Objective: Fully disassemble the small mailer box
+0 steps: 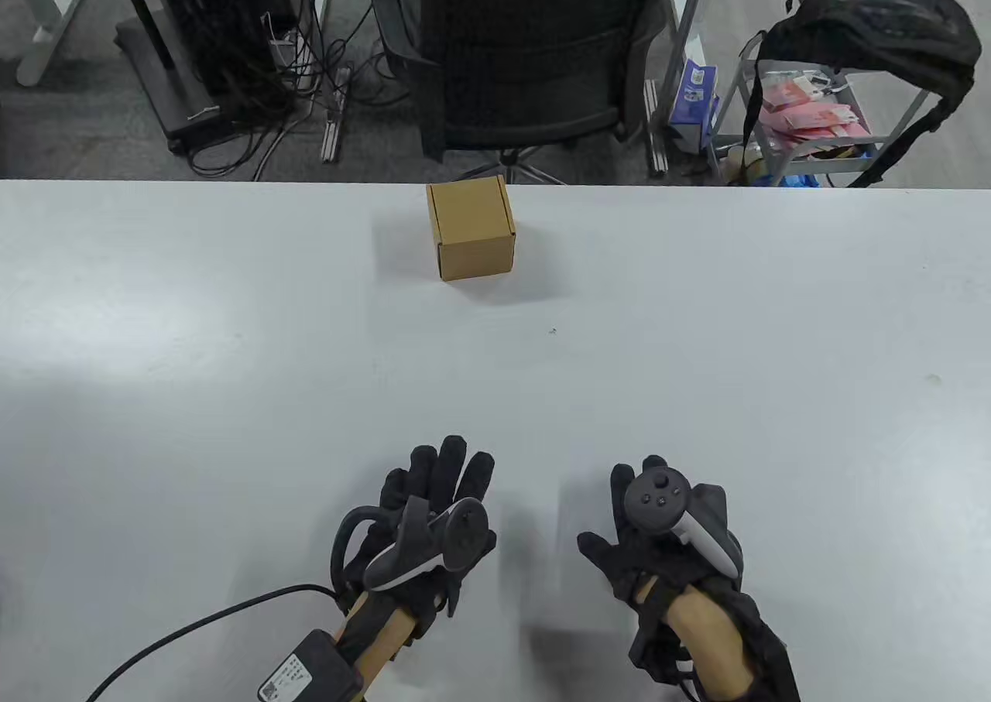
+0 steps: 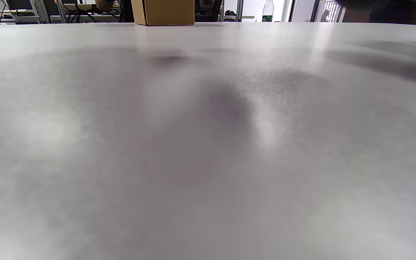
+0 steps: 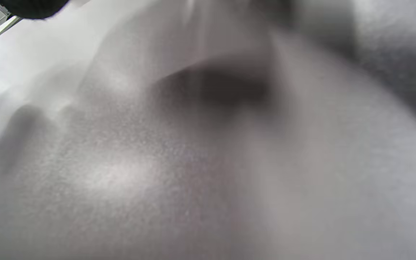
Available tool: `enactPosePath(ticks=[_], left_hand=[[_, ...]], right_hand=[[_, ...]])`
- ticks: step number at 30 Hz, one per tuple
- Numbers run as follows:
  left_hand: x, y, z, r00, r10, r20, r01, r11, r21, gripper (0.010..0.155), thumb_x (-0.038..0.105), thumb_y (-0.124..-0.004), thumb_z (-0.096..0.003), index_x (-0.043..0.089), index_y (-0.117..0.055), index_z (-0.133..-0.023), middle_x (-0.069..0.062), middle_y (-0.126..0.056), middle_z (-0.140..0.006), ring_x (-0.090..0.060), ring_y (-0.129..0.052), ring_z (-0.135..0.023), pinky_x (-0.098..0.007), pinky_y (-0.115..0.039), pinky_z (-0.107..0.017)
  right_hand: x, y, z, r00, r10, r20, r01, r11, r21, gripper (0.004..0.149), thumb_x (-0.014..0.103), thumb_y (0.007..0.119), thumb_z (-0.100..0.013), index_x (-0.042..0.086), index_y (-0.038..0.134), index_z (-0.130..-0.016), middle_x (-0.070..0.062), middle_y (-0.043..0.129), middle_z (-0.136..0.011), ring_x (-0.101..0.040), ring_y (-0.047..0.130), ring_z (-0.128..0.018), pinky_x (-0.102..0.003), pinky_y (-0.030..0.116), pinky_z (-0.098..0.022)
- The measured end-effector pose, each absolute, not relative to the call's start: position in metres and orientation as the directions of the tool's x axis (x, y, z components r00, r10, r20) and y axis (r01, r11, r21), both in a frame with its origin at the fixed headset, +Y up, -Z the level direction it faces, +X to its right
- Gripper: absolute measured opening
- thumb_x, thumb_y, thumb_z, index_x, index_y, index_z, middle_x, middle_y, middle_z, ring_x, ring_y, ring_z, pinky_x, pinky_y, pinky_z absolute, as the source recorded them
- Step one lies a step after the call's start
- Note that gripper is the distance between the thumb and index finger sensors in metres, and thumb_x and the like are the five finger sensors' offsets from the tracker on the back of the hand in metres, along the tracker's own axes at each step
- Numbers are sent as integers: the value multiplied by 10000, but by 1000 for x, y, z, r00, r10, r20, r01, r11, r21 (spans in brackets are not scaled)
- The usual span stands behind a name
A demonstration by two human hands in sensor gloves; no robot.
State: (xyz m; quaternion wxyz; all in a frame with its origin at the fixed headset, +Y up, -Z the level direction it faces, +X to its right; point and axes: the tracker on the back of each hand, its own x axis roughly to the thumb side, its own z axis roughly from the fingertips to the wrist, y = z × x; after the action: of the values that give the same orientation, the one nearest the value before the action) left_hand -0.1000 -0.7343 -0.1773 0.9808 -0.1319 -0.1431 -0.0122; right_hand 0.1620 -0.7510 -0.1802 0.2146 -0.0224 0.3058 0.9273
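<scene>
The small brown cardboard mailer box (image 1: pixel 471 227) stood closed near the far edge of the white table (image 1: pixel 232 330) — well apart from both hands. The black-gloved left hand (image 1: pixel 433 524) and right hand (image 1: pixel 666 535) lay near the front edge, fingers straight and slightly spread — holding nothing.

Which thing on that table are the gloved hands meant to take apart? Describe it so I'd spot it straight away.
Start at the wide white table and follow its far edge to the middle, in front of the black office chair. There sits the small mailer box, closed, well beyond both hands. It is the only brown cardboard cube on the tabletop.
</scene>
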Motion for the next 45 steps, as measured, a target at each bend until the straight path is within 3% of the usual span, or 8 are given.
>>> enactPosePath(ticks=[30, 33, 37, 45], left_hand=[[-95, -731, -175, 952, 25, 305, 61, 961, -270, 871, 659, -608, -432, 399, -40, -1040, 12, 16, -1140, -358, -212, -1120, -600, -359, -793], [-89, -727, -181, 952, 59, 299, 27, 961, -274, 864, 655, -609, -435, 388, -68, -1054, -3, 5, -1146, -378, -222, -1118, -608, -363, -790], [-69, -711, -193, 948, 118, 296, -48, 971, -234, 820, 642, -628, -433, 327, -280, -1105, -88, -159, -1178, -476, -370, -1096, -673, -421, -757], [-24, -691, -261, 969, 7, 247, 30, 989, -146, 857, 667, -613, -425, 357, -165, -1088, -46, -97, -1177, -451, -325, -1114, -663, -377, -776]], right_hand=[[159, -753, -179, -916, 368, -157, -388, -720, 575, 857, 621, 611, -361, 354, -23, -872, 38, -272, -865, -316, -193, -917, -563, 42, -725], [161, -754, -180, -916, 367, -164, -391, -723, 570, 856, 620, 611, -361, 354, -22, -872, 39, -272, -865, -316, -192, -917, -562, 42, -725], [167, -753, -180, -910, 371, -187, -408, -718, 564, 855, 620, 611, -362, 353, -23, -871, 38, -272, -864, -317, -191, -916, -563, 43, -725], [173, -748, -181, -898, 386, -210, -436, -720, 541, 854, 618, 609, -363, 351, -22, -872, 37, -271, -864, -318, -189, -916, -563, 45, -725]])
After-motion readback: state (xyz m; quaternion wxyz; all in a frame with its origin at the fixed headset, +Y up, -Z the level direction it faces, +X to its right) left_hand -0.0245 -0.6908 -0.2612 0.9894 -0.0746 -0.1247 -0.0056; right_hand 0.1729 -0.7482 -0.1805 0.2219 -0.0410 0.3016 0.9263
